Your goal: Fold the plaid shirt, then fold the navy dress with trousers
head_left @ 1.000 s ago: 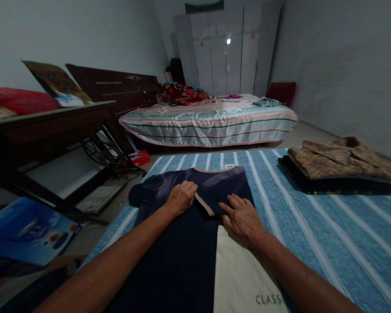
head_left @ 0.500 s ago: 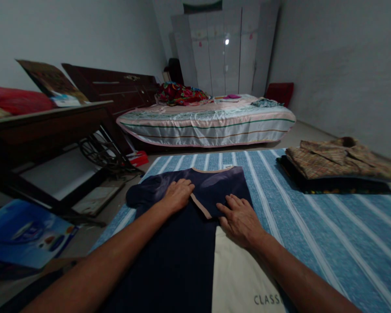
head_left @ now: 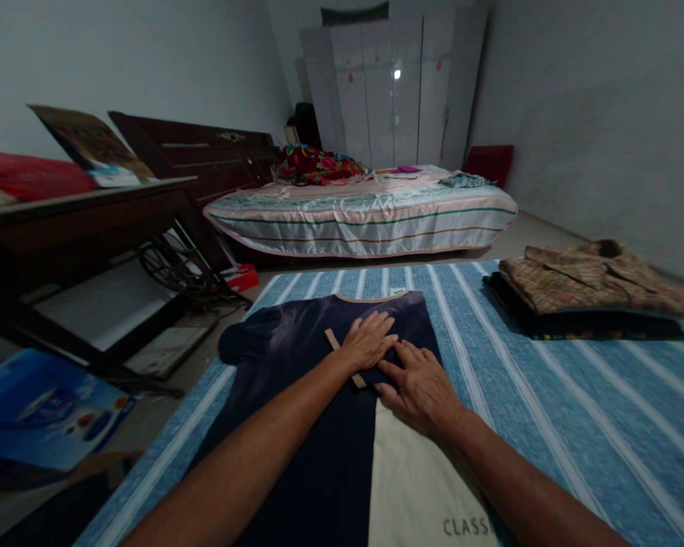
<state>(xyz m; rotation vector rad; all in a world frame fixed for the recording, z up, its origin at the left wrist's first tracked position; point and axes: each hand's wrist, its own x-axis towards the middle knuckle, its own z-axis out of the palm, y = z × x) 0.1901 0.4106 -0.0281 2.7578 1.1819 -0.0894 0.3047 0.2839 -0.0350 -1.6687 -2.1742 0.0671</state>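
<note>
A dark navy T-shirt lies on a blue-and-white striped sheet, its tan-edged neckline pointing away from me. Its right side is folded inward, showing a cream panel with the letters "CLASS", partly covered by my forearm. The right sleeve, with a tan hem, lies across the shirt's chest. My left hand rests flat on that folded sleeve, fingers stretched out. Close beside it, my right hand presses on the folded edge with fingers spread. The left sleeve lies out to the side.
Folded clothes, a checked shirt on top of dark fabric, are stacked at the right. Beyond the sheet stands a bed before a wardrobe. On the left are a sewing-machine table and a blue box.
My left hand has moved right, from the left of the sleeve hem onto the folded sleeve beside my right hand. The hem has shifted slightly left. My right hand has barely moved.
</note>
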